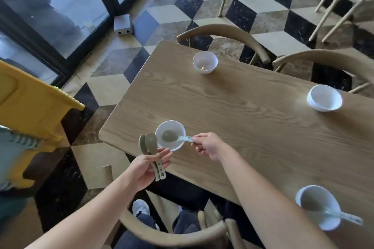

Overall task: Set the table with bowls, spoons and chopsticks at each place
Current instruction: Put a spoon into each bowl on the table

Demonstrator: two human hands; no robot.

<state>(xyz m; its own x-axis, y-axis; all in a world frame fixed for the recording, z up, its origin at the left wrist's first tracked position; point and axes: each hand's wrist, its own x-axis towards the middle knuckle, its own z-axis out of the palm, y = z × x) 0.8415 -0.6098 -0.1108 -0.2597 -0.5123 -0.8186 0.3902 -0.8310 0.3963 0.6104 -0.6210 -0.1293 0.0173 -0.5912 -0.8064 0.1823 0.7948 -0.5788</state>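
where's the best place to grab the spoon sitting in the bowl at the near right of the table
Pinch the spoon by its handle, which pokes out over the rim of the bowl toward the right. Come in from that right side, slightly above: the scoop end lies down inside the bowl, walled in.

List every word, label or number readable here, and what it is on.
No text is readable.
Two spoons in the left hand: dark marks on the handles, too blurred to read.
Third spoon pinched by the right hand: blue marks on its handle, too small to read.
Fourth spoon in the near right bowl: handle marks blurred.
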